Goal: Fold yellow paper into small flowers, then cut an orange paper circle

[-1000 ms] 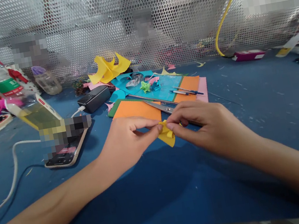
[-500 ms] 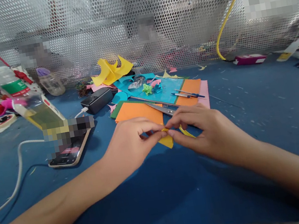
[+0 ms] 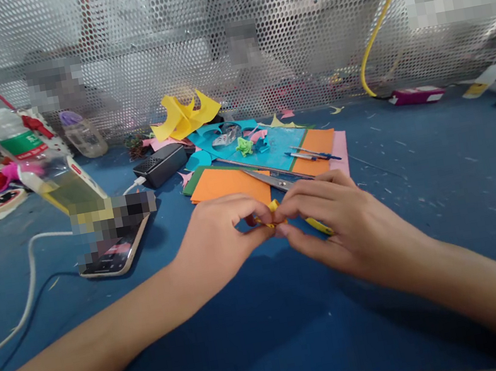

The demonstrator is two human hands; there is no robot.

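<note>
Between my fingertips is a small piece of yellow paper (image 3: 273,206), curled over at its top and mostly covered by the fingers. My left hand (image 3: 223,234) pinches it from the left with thumb and forefinger. From the other side my right hand (image 3: 344,213) pinches the same paper, its fingertips meeting the left ones. Just beyond lie scissors (image 3: 276,182), blades pointing left; their yellow handle shows partly beneath my right hand. Orange paper sheets (image 3: 228,184) lie behind my left hand.
On the left are a phone (image 3: 115,250), a bottle of yellowish liquid (image 3: 62,180) and a black box (image 3: 161,165) with a white cable. Behind are blue paper (image 3: 277,145), pens (image 3: 312,153) and yellow paper scraps (image 3: 185,116). A perforated metal panel (image 3: 297,29) stands at the back.
The yellow paper's flap, hanging down below my fingers before, is now curled up between them. My hands have stayed in nearly the same place.
</note>
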